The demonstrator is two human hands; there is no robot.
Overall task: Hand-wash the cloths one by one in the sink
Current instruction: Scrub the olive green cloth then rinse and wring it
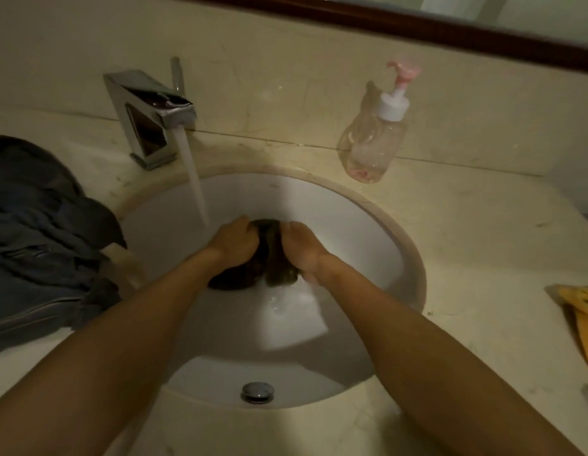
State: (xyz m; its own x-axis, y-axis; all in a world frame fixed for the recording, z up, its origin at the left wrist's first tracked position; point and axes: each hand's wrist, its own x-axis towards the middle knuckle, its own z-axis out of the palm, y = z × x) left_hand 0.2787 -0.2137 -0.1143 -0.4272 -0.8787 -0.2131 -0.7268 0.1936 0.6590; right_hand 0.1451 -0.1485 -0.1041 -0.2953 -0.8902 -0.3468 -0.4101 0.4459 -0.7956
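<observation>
Tightly bunched between both sets of fingers: left hand and right hand clamped on the dark cloth, low in the sink, just right of the faucet stream. Probably sodden, limp and heavy with water, slippery; best gripped in thick folds, not by an edge. Smooth white glazed bowl, stone-look bench. Left of the faucet, a heap of crumpled grey cloths; right of it, a clear soap bottle.
</observation>
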